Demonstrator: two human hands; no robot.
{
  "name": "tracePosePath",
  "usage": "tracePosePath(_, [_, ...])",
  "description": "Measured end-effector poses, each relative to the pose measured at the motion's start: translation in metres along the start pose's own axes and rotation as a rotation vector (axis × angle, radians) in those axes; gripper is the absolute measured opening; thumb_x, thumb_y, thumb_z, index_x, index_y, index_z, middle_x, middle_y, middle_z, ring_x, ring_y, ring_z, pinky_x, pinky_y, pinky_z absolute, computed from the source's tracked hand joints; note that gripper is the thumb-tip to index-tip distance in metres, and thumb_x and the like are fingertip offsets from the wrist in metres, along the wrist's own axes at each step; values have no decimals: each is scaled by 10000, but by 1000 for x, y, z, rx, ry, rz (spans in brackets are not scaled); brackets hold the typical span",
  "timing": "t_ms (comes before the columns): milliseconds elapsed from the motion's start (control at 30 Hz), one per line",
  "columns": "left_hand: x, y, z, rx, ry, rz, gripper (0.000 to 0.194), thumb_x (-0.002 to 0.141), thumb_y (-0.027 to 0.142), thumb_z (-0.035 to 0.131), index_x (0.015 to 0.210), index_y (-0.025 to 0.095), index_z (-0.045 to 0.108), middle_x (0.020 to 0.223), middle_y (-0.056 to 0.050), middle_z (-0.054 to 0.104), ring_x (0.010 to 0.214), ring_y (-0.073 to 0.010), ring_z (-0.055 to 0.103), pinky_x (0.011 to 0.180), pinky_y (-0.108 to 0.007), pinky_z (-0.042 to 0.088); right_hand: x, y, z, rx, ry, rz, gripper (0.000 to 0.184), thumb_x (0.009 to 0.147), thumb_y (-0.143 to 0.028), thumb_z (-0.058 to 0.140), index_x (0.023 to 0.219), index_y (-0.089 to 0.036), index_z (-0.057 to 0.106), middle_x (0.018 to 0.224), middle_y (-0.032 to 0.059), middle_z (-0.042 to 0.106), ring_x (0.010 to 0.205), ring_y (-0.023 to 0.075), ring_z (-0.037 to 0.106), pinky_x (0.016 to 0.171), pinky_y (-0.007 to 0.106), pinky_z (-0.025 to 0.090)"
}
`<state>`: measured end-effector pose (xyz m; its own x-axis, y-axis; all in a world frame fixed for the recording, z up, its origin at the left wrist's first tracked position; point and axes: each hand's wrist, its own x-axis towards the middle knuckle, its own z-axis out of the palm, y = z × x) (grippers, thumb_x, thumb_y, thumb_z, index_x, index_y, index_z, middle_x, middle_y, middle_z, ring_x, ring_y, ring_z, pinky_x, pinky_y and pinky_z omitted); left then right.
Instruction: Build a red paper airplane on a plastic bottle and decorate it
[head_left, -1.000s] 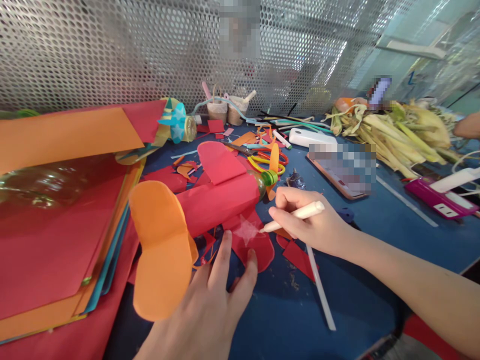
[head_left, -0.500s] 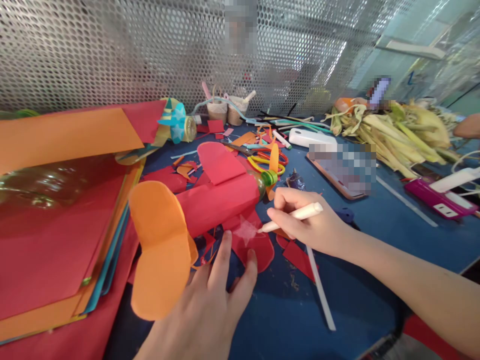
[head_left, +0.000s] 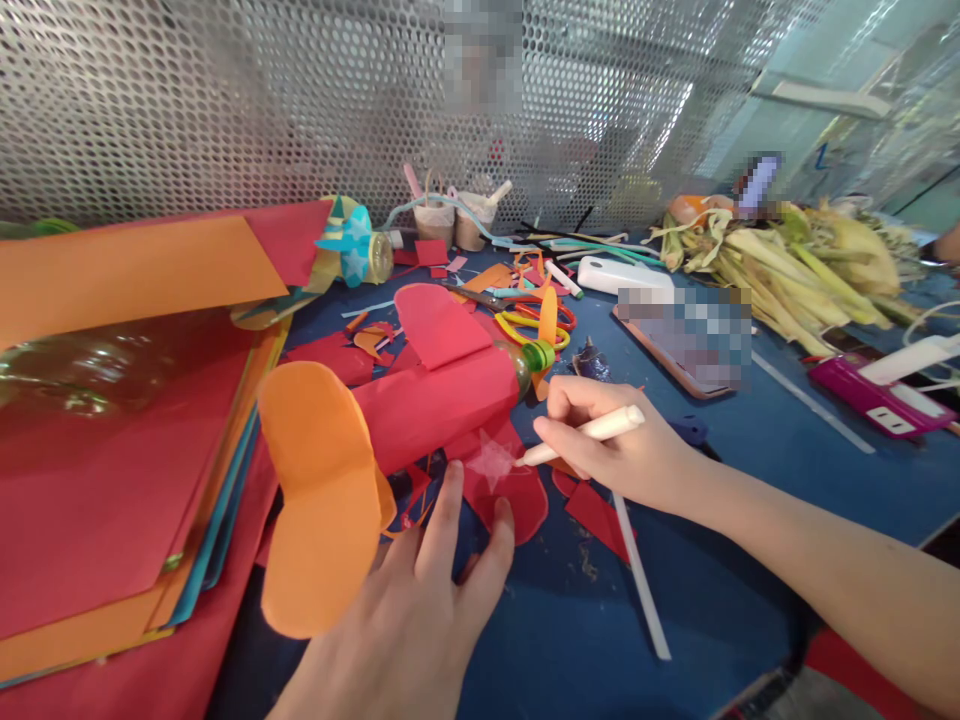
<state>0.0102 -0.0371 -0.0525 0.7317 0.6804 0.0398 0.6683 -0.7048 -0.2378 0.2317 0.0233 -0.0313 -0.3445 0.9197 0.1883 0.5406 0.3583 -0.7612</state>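
Note:
A plastic bottle wrapped in red paper [head_left: 442, 405] lies on its side, its green cap [head_left: 538, 354] pointing right. Orange rounded paper fins [head_left: 319, 500] stand at its left end, and a red paper wing [head_left: 444, 325] rises from its top. The lower red wing [head_left: 517, 505] bears a pale star [head_left: 491, 460]. My right hand [head_left: 637, 450] pinches a white marker pen [head_left: 611, 424], its tip at the star's right side. My left hand [head_left: 420, 580] lies with fingers spread, fingertips on or beside the lower wing; exact contact is hard to tell.
Coloured paper sheets [head_left: 112, 500] and a clear green bottle [head_left: 90, 370] are at left. Behind the bottle lie yellow-handled scissors [head_left: 525, 330] and paper scraps. A phone [head_left: 675, 350], a white glue-like stick [head_left: 641, 580], a purple device [head_left: 877, 395] and corn husks [head_left: 795, 260] are at right.
Both hands and the marker stay almost in place. At the far right edge, another person's hand has moved slightly out of view.

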Motion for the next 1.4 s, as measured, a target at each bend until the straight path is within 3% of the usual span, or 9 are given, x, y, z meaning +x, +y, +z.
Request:
tracePosePath(667, [-4,0,1,3,-23,-4,771,694,-68,361,1368,296,455,1351,-228,520,761,-214,710,592,-301,587,1,-2,0,24,-16,6,276,875,-223,517,643,-223,368,474,-93,459,385,67,434,423,172,332])
tracePosePath(1400, [1,-1,0,13,-29,-1,772,699,-65,343,1376,292,444,1363,-234,505,780,-204,710,625,-303,587,1,0,0,15,-8,-31,278,878,-221,530,646,-218,378,488,-94,463,409,66,421,454,178,334])
